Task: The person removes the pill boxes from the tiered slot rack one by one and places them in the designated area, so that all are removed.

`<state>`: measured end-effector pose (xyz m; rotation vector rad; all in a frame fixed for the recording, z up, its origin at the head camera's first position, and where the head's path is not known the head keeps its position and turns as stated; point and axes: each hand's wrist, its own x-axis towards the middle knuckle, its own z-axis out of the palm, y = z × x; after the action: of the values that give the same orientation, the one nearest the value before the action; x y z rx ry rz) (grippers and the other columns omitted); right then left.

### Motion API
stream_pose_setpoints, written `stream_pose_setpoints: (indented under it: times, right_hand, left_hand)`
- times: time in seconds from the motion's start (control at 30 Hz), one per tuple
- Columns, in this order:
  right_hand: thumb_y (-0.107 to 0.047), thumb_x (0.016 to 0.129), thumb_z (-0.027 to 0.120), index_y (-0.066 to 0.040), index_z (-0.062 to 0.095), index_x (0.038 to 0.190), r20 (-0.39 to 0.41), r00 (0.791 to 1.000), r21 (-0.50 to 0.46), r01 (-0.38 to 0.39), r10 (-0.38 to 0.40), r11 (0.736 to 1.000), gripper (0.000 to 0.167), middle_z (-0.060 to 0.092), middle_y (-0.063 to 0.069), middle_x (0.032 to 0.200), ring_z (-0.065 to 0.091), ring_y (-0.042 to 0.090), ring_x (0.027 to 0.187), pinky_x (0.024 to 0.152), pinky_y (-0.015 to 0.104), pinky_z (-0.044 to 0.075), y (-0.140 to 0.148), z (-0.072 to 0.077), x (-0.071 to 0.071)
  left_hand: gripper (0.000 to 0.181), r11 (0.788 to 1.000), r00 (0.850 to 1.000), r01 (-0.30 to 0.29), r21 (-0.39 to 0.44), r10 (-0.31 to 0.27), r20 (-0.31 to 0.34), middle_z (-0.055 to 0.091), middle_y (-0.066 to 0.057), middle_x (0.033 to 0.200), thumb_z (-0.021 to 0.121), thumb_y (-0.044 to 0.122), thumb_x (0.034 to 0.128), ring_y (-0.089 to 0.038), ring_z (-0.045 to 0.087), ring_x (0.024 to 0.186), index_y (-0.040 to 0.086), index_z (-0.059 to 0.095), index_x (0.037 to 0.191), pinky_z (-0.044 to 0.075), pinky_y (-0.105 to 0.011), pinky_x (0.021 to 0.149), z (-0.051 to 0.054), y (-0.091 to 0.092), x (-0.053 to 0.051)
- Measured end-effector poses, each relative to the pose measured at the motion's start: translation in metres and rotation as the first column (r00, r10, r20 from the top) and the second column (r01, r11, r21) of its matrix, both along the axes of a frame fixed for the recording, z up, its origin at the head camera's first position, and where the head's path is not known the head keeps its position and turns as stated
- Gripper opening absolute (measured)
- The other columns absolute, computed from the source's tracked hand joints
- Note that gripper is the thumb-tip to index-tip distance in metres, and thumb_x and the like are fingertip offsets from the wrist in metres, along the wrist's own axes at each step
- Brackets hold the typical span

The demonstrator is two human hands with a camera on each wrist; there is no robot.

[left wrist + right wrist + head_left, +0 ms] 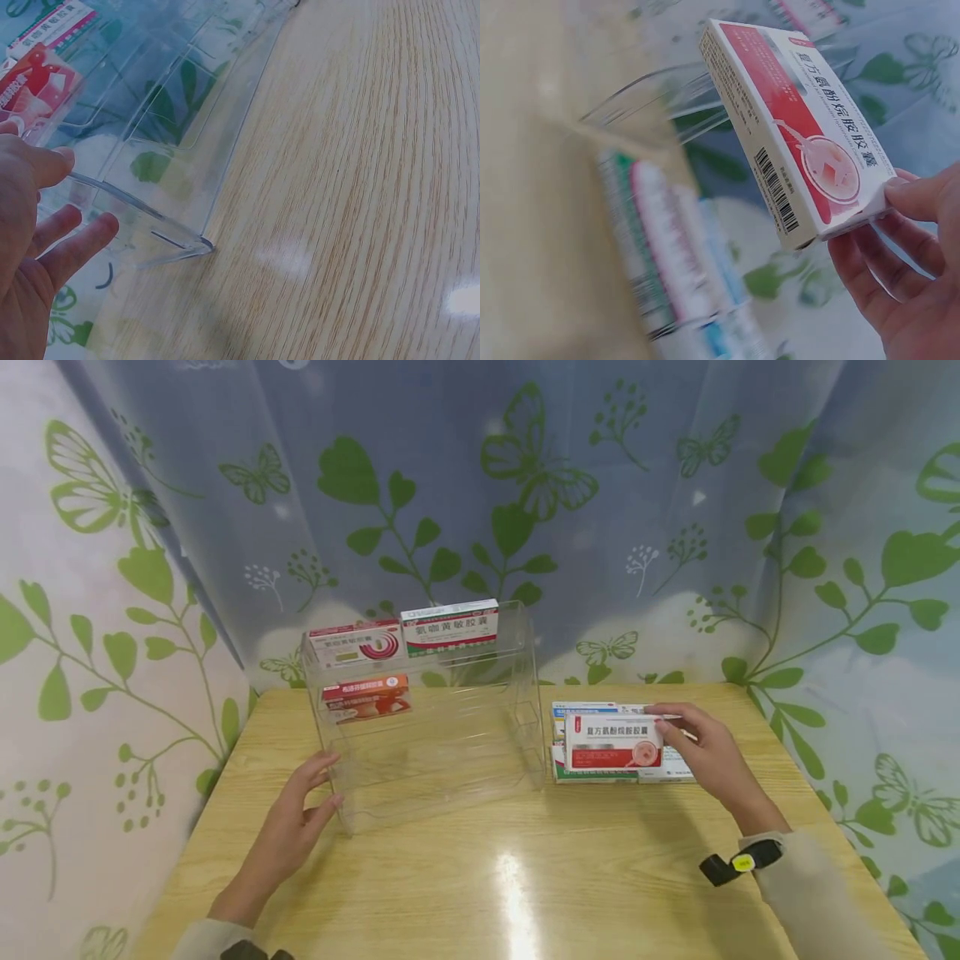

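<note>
My right hand [708,756] holds a white and red medicine box [611,743] by its right end, thumb on the front and fingers behind. In the right wrist view, the box [802,127] is tilted, its barcode side showing. Below the held box lie several other medicine boxes [596,777], partly covered by it. A clear plastic display rack [450,777] stands left of them, with stepped tiers. My left hand [292,822] touches the rack's left side near the front, fingers relaxed and thumb apart. How firmly it bears on the panel is hard to tell.
On the rack's top tier sit a red and white box [356,646] and a white and green box [450,627]. An orange-red box [367,697] stands one tier lower, at the left. The wooden table [450,893] meets a leaf-patterned curtain [637,568] behind.
</note>
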<state>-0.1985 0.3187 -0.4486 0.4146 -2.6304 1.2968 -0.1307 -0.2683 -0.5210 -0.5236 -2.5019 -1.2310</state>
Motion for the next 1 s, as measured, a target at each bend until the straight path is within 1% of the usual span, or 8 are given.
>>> stream_pose_setpoints:
  times: [0.13,0.23,0.33,0.47,0.57,0.77,0.87,1.0]
  right_hand:
    - [-0.018,0.114,0.061,-0.005,0.069,0.141,0.065,0.998,0.048,0.022,-0.025,0.999,0.031,0.068,0.024,0.14,0.057,-0.017,0.106,0.085,0.008,0.054,0.006,-0.027,0.011]
    - [-0.017,0.114,0.061,-0.004,0.069,0.14,0.121,0.992,0.057,0.025,-0.032,0.998,0.031,0.071,0.025,0.133,0.063,-0.012,0.101,0.084,0.017,0.061,0.008,-0.044,0.017]
    - [-0.018,0.114,0.061,-0.006,0.07,0.14,0.178,0.983,0.064,0.024,-0.035,0.998,0.031,0.072,0.024,0.131,0.07,0.002,0.099,0.08,0.025,0.062,0.008,-0.057,0.021]
    - [-0.019,0.114,0.061,-0.007,0.07,0.139,0.21,0.977,0.11,0.024,-0.046,0.994,0.03,0.071,0.023,0.135,0.074,0.025,0.108,0.083,0.024,0.06,0.007,-0.07,0.024]
    - [-0.022,0.114,0.061,-0.007,0.071,0.139,0.217,0.974,0.148,0.032,-0.064,0.989,0.031,0.071,0.023,0.136,0.073,0.036,0.116,0.089,0.029,0.06,0.006,-0.078,0.024]
    - [-0.02,0.113,0.062,-0.007,0.071,0.139,0.189,0.979,0.187,0.037,-0.073,0.982,0.03,0.071,0.021,0.137,0.071,0.037,0.119,0.093,0.035,0.063,0.006,-0.083,0.024]
    - [-0.015,0.112,0.064,-0.006,0.071,0.139,0.165,0.984,0.182,0.03,-0.06,0.983,0.029,0.071,0.021,0.138,0.07,0.038,0.123,0.094,0.032,0.063,0.005,-0.083,0.025]
    - [-0.009,0.108,0.068,-0.006,0.071,0.138,0.169,0.985,0.17,0.015,-0.044,0.985,0.03,0.071,0.019,0.137,0.069,0.038,0.124,0.093,0.024,0.061,0.004,-0.083,0.027]
  left_hand:
    - [0.068,1.0,1.0,0.004,0.0,-0.004,0.0,0.041,-0.028,0.168,0.068,-0.01,0.1019,-0.059,0.062,0.129,0.009,0.044,0.162,0.06,-0.013,0.087,0.001,0.0,0.0]
    - [0.068,1.0,1.0,0.004,-0.002,-0.004,0.0,0.041,-0.027,0.168,0.068,-0.01,0.1021,-0.059,0.062,0.13,0.009,0.044,0.162,0.059,-0.013,0.087,0.002,0.001,0.0]
    - [0.068,1.0,1.0,0.005,-0.004,-0.005,-0.003,0.041,-0.027,0.168,0.069,-0.01,0.1019,-0.058,0.062,0.13,0.01,0.044,0.162,0.06,-0.013,0.087,0.002,0.0,0.0]
    - [0.069,1.0,1.0,0.005,-0.01,-0.005,-0.01,0.041,-0.026,0.168,0.069,-0.01,0.1015,-0.058,0.062,0.129,0.01,0.044,0.163,0.061,-0.014,0.086,0.002,0.001,0.001]
    - [0.069,1.0,1.0,0.004,-0.01,-0.004,-0.007,0.041,-0.027,0.168,0.069,-0.01,0.1018,-0.059,0.062,0.129,0.01,0.044,0.163,0.06,-0.014,0.086,0.003,0.001,0.001]
    - [0.068,1.0,1.0,0.007,-0.006,-0.006,0.003,0.041,-0.027,0.169,0.068,-0.009,0.1025,-0.059,0.062,0.13,0.01,0.043,0.163,0.061,-0.014,0.086,0.002,0.001,0.001]
    - [0.068,1.0,1.0,0.002,-0.007,-0.002,0.007,0.041,-0.027,0.169,0.068,-0.009,0.1026,-0.058,0.062,0.13,0.011,0.044,0.163,0.061,-0.015,0.086,0.002,0.001,0.001]
    - [0.067,1.0,1.0,0.001,-0.004,0.0,0.015,0.041,-0.026,0.169,0.068,-0.009,0.1026,-0.058,0.062,0.13,0.011,0.044,0.162,0.061,-0.014,0.085,0.003,0.001,0.001]
